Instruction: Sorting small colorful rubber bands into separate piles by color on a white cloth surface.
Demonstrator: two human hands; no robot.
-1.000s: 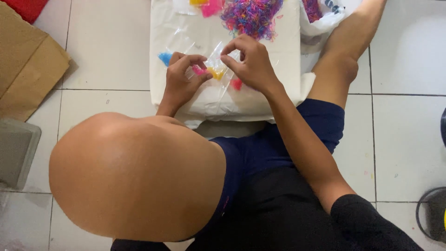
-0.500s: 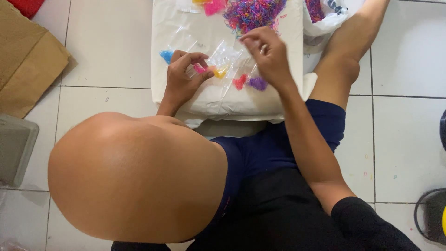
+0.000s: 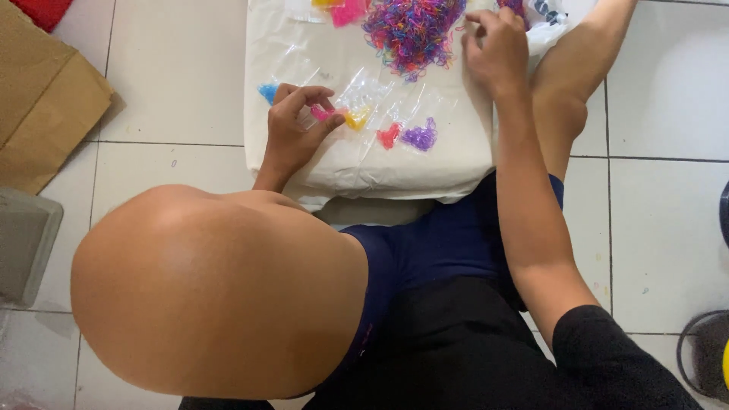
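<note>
My left hand (image 3: 295, 127) pinches a small clear plastic packet (image 3: 363, 89) that holds pink bands (image 3: 322, 112) and yellow bands (image 3: 357, 119); it rests on a white padded surface (image 3: 364, 171). My right hand (image 3: 497, 52) is at the far right of that surface, fingers bent, between a heap of multicoloured small rubber bands (image 3: 410, 26) and a white plastic bag (image 3: 531, 34). Whether it grips anything is hidden. Filled packets of red bands (image 3: 389, 137) and purple bands (image 3: 421, 137) lie between the hands. A blue packet (image 3: 268, 93) lies left of my left hand.
More pink and yellow bands (image 3: 345, 11) lie at the far edge. A bare knee (image 3: 563, 106) is beside the surface on the right. Brown cardboard (image 3: 45, 99) and a grey box (image 3: 26, 243) sit on the tiled floor at left, a dark round object (image 3: 706, 349) at lower right.
My right hand left the packet held by my left hand and moved up and right to the edge of the band heap. A purple packet now lies uncovered. My left hand stayed put.
</note>
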